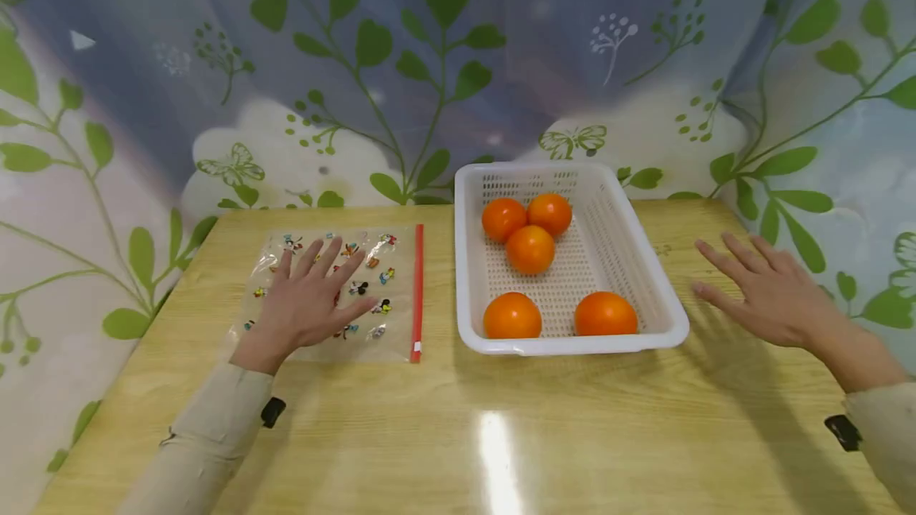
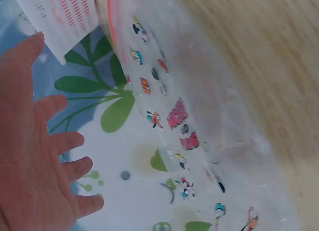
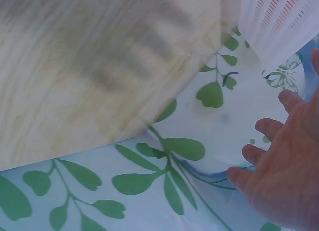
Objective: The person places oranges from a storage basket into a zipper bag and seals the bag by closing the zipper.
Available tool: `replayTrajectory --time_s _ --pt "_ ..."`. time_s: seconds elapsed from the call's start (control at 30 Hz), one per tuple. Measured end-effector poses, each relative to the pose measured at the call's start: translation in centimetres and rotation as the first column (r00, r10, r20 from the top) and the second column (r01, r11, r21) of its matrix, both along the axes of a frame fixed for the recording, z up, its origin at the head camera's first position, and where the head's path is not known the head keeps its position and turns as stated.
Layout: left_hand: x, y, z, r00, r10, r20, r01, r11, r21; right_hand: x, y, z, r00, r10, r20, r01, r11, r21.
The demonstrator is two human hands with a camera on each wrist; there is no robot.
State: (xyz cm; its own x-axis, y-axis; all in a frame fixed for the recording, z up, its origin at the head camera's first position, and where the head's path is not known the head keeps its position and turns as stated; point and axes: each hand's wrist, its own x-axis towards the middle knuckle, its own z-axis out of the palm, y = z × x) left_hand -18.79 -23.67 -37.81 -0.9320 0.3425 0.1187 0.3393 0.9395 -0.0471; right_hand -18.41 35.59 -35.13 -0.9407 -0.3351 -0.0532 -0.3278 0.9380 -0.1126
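Observation:
My left hand (image 1: 309, 300), fingers spread and holding nothing, hovers over a clear zip bag (image 1: 390, 261) printed with small cartoon figures. A red zip strip (image 1: 418, 292) runs along the bag's right edge; the bag lies flat. To the right, a white plastic basket (image 1: 658, 292) holds several oranges (image 1: 530, 249): a cluster toward the back left and two near the front wall. Beyond the basket's right side, my right hand (image 1: 773, 292) is held above the table with fingers spread, its shadow falling on the wood. Both wrist views show the palms bare.
Everything stands on a light wooden table (image 1: 458, 435). A curtain (image 1: 501, 62) with green leaves and butterflies hangs right behind the table's back edge and along both sides. Each wrist carries a small black device (image 1: 273, 412) near the sleeve.

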Motion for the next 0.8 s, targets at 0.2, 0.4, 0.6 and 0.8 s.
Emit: replayTrajectory --time_s 0.2,0.4,0.6,0.8 --pt "0.2 0.1 1.0 1.000 -0.019 -0.005 0.019 1.000 -0.004 -0.9 -1.2 0.6 0.998 0.053 -0.040 -0.052 0.998 0.027" --pt "0.3 0.1 2.2 1.000 -0.011 0.007 0.011 1.000 -0.025 -1.2 -2.7 1.4 0.990 0.107 -0.094 -0.101 0.993 0.065" --pt "0.4 0.1 3.1 0.999 -0.048 -0.021 0.047 0.997 -0.063 -1.5 -4.5 2.6 0.991 0.118 -0.062 -0.117 0.993 0.028" --pt "0.4 0.1 4.9 0.995 -0.079 -0.055 0.073 0.992 -0.107 -2.0 -6.8 3.6 0.989 0.137 -0.053 -0.136 0.990 0.031"
